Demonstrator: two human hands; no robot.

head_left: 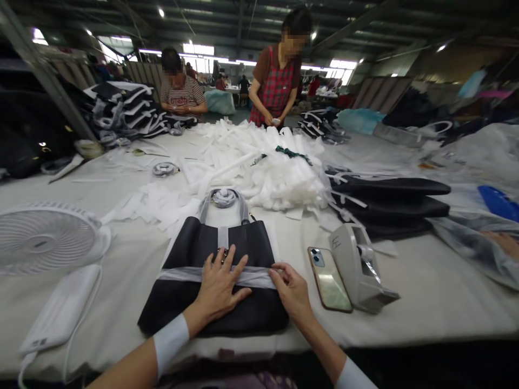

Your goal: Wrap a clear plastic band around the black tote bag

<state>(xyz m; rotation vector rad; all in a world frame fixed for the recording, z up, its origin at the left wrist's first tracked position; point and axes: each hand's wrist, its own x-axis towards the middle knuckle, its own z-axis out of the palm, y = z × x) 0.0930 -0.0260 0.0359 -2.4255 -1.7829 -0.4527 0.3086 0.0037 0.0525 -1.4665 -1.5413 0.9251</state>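
The workshop roof (239, 24) hangs dim over a pale surface (417, 324), and across it, well beyond the fingers, I see a person in a checked apron (278, 89) and a person in stripes (188, 100). The black bag (251, 313) lies flat under the left hand (219, 286), whose fingers are spread over the grey strip (182, 274) crossing its middle. The right hand (294, 292) is at the bag's right edge, thumb and forefinger pinching the strip there. Past the left fingers stretch the bag's handles (244, 209), a coiled strap (224, 198) between their tops, and farther out sits a white heap (287, 181). Just right of the right fingers lies a phone (331, 283), a tape dispenser (352, 259) beside it; beyond both is a stack of bags (409, 207). Well left of the left fingers lies a fan (40, 244). Far right of them all, what may be another person's hand (503, 240) shows, too blurred to be sure.
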